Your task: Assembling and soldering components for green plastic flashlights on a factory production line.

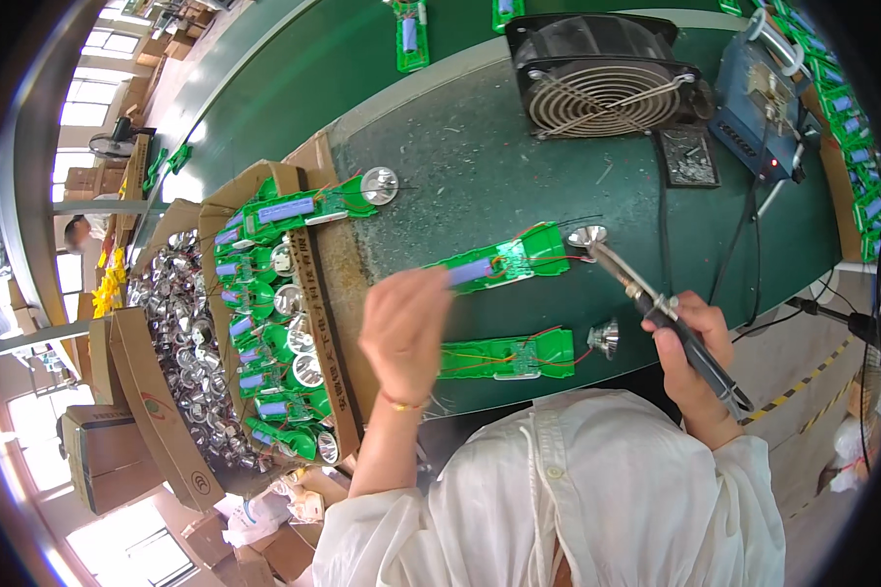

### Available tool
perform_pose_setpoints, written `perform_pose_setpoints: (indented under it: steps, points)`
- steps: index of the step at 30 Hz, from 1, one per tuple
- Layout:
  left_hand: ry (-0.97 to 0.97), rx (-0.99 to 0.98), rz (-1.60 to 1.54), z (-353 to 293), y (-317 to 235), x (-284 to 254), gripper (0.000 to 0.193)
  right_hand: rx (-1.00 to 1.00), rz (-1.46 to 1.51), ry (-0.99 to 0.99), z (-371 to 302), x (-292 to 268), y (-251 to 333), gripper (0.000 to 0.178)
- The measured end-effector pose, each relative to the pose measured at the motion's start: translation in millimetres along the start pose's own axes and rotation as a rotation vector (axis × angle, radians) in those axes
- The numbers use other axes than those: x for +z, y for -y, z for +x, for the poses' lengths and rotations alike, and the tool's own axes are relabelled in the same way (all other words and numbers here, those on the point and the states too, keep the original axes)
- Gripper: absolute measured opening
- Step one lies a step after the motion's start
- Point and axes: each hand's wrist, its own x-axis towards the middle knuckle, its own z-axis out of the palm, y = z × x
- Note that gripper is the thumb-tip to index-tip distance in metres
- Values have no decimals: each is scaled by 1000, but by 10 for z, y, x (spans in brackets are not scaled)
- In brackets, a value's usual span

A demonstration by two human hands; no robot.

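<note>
My right hand (695, 338) grips a soldering iron (710, 370) with a dark handle and a metal shaft. Its tip reaches a small silver reflector cup (586, 236) at the right end of a green plastic housing (548, 251). In that housing lie a blue cylindrical battery (471, 272) and a lit-looking circuit board, with thin wires. Over the housing's left end is my left hand (401, 328), its fingers curled, blurred and partly hidden. Nearer me lies a second green housing (480, 358), wired to another reflector cup (604, 338).
Left, a cardboard box (335, 367) holds several green housings; beyond it another holds many silver reflectors (181, 342). One housing (308, 208) with a reflector lies across the box top. A black fan (602, 93) and blue soldering station (754, 108) stand at the back; cables trail rightward.
</note>
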Motion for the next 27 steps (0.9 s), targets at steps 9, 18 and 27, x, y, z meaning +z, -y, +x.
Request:
perform_pose_setpoints:
  steps: [9, 18, 27]
  points:
    - [99, 64, -56, -37, 22, 242, 18, 9, 40, 88, 94, 202, 12, 17]
    - [89, 112, -98, 91, 34, 396, 19, 138, 64, 133, 262, 231, 11, 20]
    - [201, -4, -112, 106, -10, 412, 18, 294, 90, 145, 254, 192, 14, 20]
